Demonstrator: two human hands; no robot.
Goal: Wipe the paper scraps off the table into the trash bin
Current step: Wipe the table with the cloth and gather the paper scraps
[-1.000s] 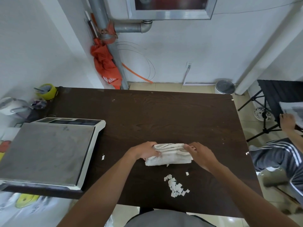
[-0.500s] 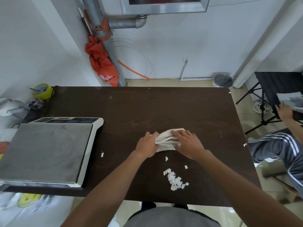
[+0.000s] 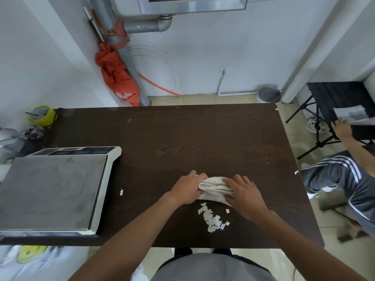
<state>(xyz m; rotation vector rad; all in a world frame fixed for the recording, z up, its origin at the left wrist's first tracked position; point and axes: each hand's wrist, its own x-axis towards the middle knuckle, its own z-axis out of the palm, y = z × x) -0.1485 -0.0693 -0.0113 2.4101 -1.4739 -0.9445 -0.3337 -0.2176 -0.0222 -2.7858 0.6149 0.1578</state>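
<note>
A folded white cloth (image 3: 213,187) lies on the dark brown table (image 3: 182,142), pressed between both hands. My left hand (image 3: 187,188) grips its left end and my right hand (image 3: 244,192) covers its right end. A heap of white paper scraps (image 3: 213,219) sits just in front of the cloth, near the table's front edge. Single scraps lie apart: one (image 3: 121,192) by the scale, one (image 3: 296,172) at the right edge. A small round bin with a grey lid (image 3: 268,94) stands on the floor beyond the far right corner.
A large weighing scale (image 3: 52,191) fills the table's left side. A yellow cup (image 3: 42,115) stands at the far left corner. A seated person (image 3: 345,173) and a black folding stand (image 3: 332,110) are on the right. White plastic bags (image 3: 30,260) lie below the front left edge.
Both hands first pushed the cloth away and folded it narrower, then drew it back toward the scrap heap. The heap has not moved.
</note>
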